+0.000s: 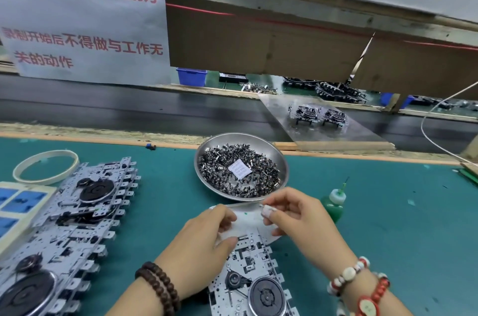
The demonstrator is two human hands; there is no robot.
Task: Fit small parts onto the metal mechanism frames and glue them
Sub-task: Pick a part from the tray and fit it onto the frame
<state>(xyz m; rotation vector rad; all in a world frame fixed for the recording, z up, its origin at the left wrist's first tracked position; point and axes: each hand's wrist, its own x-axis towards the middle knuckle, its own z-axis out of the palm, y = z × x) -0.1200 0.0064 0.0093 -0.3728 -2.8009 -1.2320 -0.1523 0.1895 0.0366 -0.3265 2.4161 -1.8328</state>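
Your right hand pinches a tiny, slippery-looking part; left hand curls on the stiff, thin frame lying on the mat. Hold the frame by its edges.

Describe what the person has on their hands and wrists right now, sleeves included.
No sleeves show; both forearms are bare. The left hand has a double loop of dark brown wooden beads at its wrist. The right hand has white tape round a fingertip, and its wrist carries a red-and-white bead bracelet and a red bead bracelet.
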